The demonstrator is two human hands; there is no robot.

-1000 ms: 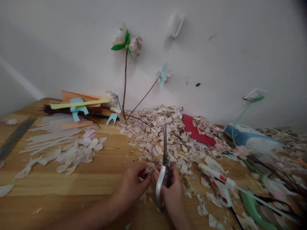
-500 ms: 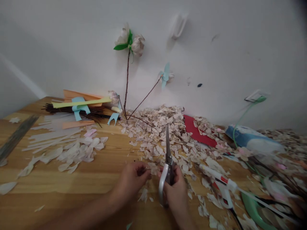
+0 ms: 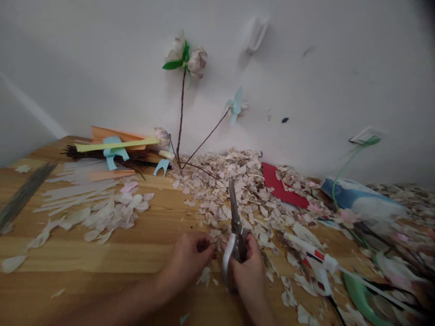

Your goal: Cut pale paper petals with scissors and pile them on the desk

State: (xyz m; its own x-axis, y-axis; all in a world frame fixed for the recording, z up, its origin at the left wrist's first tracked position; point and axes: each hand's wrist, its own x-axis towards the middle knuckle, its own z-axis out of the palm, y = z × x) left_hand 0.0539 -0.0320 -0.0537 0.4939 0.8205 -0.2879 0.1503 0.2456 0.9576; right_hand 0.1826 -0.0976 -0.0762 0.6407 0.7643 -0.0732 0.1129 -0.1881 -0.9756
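Note:
My right hand (image 3: pixel 249 267) is closed around the handles of a pair of scissors (image 3: pixel 235 213). Their blades point away from me, over the pale petals. Just left of the scissors, my left hand (image 3: pixel 193 253) is closed in a pinch, and what looks like a pale petal (image 3: pixel 217 239) shows at its fingertips. The fingers partly hide this piece. Beyond both hands spreads a heap of dry, whitish petals (image 3: pixel 217 167). A small loose petal (image 3: pixel 204 277) lies on the wooden table (image 3: pixel 163 253) below the left hand.
Flowers on twigs (image 3: pixel 181 104) stand at the wall. At left are larger petals (image 3: pixel 115 213), coloured paper strips (image 3: pixel 117 146) and thin sticks (image 3: pixel 25 194). To the right lie a red sheet (image 3: pixel 285 188), a white glue gun (image 3: pixel 319 271), a blue-white pack (image 3: pixel 363 197) and a green ring-shaped thing (image 3: pixel 360 299).
The scissors have tilted slightly, their tip swinging left. Both hands stay close together in nearly the same place, and the view has shifted a little.

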